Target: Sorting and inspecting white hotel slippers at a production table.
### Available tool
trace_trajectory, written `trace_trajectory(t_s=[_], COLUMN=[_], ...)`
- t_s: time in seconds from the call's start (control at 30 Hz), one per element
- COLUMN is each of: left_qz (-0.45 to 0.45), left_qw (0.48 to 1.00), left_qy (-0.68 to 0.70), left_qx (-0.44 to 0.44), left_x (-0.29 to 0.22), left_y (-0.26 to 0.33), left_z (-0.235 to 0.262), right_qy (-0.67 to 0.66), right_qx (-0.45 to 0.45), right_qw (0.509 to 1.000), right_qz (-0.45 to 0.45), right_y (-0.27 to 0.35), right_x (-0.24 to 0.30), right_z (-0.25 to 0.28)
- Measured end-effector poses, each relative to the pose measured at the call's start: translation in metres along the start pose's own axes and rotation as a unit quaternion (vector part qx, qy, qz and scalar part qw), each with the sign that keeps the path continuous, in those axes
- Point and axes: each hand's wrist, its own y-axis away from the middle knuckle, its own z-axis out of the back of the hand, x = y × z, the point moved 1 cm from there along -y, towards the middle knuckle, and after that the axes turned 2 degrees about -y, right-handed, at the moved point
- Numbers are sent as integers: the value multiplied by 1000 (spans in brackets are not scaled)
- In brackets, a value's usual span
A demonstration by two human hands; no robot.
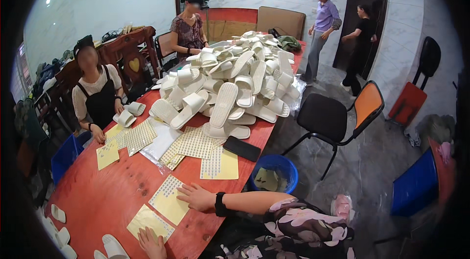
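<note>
Red table [112,195], white slipper heap [235,83], marble walls; both hands flat on sticker sheets [169,200]

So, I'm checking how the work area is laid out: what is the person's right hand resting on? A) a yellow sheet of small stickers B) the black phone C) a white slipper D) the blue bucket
A: the right hand lies flat on a yellow sticker sheet on the red table, apart from the black phone and the blue bucket.
</note>
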Motion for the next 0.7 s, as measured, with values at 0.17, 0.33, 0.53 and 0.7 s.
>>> trace_trajectory(t_s=[0.17, 0.33, 0.53, 0.7], left_qz=[50, 38, -10, 102], left_qw=[993, 984, 978, 948], left_qy=[97, 141, 151, 239], left_qx=[-39, -101, -141, -185], left_x=[-14, 6, 6, 8], left_y=[7, 34, 41, 77], left_z=[19, -14, -40, -35], right_qy=[6, 0, 6, -12], right_qx=[24, 43, 44, 37], right_qw=[1000, 999, 999, 999], right_qz=[-13, -14, -15, -1], right_y=[3, 0, -1, -15], right_x=[-6, -7, -18, -10], right_z=[-7, -6, -5, -17])
